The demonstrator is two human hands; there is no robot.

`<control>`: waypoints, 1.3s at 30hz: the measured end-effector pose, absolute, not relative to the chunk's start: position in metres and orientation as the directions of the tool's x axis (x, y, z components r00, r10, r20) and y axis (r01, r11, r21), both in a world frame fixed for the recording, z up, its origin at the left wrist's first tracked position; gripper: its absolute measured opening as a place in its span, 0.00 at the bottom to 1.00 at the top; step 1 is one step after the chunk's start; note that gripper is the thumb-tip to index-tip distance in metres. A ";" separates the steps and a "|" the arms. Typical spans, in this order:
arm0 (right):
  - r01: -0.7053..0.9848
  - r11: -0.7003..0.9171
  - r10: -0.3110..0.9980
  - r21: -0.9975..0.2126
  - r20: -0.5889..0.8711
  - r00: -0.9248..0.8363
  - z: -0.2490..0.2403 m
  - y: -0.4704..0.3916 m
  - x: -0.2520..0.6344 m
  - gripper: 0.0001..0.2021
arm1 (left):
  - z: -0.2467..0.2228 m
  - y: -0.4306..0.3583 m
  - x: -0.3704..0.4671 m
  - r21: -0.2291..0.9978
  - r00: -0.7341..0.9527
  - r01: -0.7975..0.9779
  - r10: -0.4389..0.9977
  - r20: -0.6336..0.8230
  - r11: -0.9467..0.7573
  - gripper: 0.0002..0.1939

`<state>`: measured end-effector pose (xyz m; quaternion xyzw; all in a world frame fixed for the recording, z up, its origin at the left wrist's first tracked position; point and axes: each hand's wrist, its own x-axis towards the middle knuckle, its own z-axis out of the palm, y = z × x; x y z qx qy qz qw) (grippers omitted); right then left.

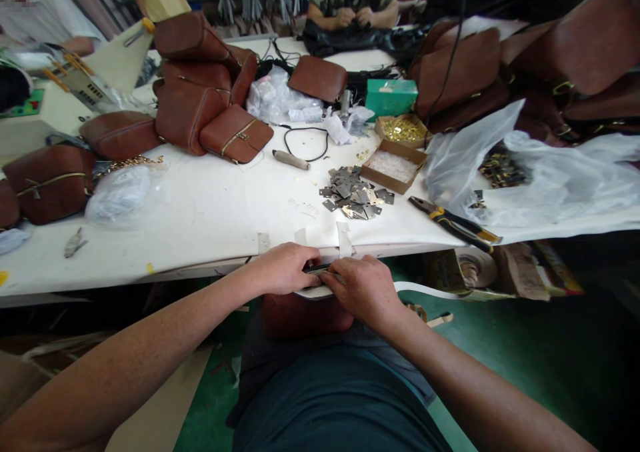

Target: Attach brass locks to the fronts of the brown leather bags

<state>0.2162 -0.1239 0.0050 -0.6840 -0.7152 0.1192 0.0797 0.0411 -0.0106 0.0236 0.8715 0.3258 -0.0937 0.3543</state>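
A brown leather bag (305,317) rests on my lap below the table's front edge. Both hands are at its upper edge, where a pale and dark rim shows between them. My left hand (289,267) has its fingers curled over the left part of this edge. From the right, my right hand (364,285) pinches the edge with thumb and fingers. Any small part between the fingertips is hidden. Just beyond my hands, strips of tape (344,239) hang at the table edge. A pile of flat metal plates (354,192) lies farther back on the white table (225,212).
Pliers (450,224) lie near the table's right edge, beside a plastic bag (550,179) of metal fittings. Small cardboard boxes (393,165) stand behind the plates. Brown bags (187,119) are stacked left and right. A wooden-handled tool (291,160) lies mid-table. A co-worker (353,5) sits opposite.
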 end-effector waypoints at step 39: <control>0.267 -0.371 0.789 -0.889 -0.150 0.595 -0.036 -0.183 0.362 0.27 | 0.043 -0.040 0.040 0.326 0.748 0.652 0.510 -0.426 -0.685 0.19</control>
